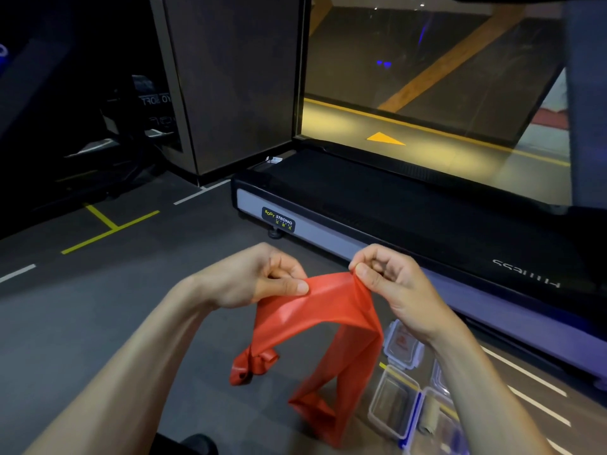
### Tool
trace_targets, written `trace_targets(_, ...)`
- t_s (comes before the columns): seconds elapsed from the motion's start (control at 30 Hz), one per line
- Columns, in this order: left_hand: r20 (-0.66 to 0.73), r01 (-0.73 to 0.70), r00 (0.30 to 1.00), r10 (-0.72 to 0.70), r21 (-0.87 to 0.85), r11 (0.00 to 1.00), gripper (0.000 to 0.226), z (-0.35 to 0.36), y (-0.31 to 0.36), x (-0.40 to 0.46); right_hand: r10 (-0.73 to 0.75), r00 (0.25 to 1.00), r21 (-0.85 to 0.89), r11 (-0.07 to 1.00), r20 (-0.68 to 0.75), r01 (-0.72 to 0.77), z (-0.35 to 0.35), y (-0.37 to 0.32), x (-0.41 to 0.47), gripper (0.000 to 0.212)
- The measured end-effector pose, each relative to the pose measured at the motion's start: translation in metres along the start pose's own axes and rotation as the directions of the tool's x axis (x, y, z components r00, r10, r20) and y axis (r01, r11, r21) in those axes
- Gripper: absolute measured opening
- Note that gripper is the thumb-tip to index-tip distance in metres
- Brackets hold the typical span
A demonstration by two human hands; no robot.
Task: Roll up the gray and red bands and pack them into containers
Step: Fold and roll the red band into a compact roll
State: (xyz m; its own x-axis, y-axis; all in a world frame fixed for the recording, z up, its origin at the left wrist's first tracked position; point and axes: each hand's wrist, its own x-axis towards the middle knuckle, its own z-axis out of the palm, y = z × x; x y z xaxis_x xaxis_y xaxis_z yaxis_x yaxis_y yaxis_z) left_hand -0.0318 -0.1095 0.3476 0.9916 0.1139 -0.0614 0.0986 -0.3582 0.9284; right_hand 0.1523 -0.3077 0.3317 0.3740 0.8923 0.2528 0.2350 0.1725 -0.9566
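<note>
Nearest the lens, two bare forearms reaching forward. Left hand [262, 277] pinching the top edge of the red band [315, 323] between thumb and curled fingers; right hand [391, 287] pinching the same edge just beside it. Red band held up, unrolled, draping down in two folded tails toward the dark floor [98, 323]. Right of the band, clear containers [394, 402] on the floor, one with a blue-clipped lid [414, 418], another holding something grayish, too blurred to name. Beyond the band, a treadmill [394, 208] labelled BODY STRONG.
</note>
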Motion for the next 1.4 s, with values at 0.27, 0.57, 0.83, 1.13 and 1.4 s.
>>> trace_targets(0.27,0.081,-0.066,0.990,0.114,-0.447,0.892,0.021,-0.005,-0.001,0.007,0.049,0.997,0.186,0.981,0.064,-0.060,0.015,0.006,0.012,0.009)
trace_targets(0.57,0.065,-0.103,0.984,0.163,-0.539,0.836,0.025,0.003,0.001,0.018,0.054,0.998,0.514,0.855,0.043,-0.068,0.031,0.000,0.020,0.007)
trace_targets(0.83,0.103,0.003,0.995,0.006,-0.081,0.997,0.023,-0.001,0.008,0.010,0.025,0.984,-0.068,0.998,0.178,-0.013,0.032,-0.002,0.018,0.010)
trace_targets(1.13,-0.132,0.058,0.989,-0.062,-0.032,0.998,0.016,-0.008,0.003,0.002,0.004,0.990,-0.256,0.966,0.141,0.032,0.023,-0.004,0.012,0.008)
trace_targets(1.4,-0.218,-0.021,0.976,0.012,-0.038,0.999,0.016,-0.009,0.004,0.000,-0.048,0.996,-0.256,0.964,0.081,0.068,0.019,-0.004,0.010,0.009)
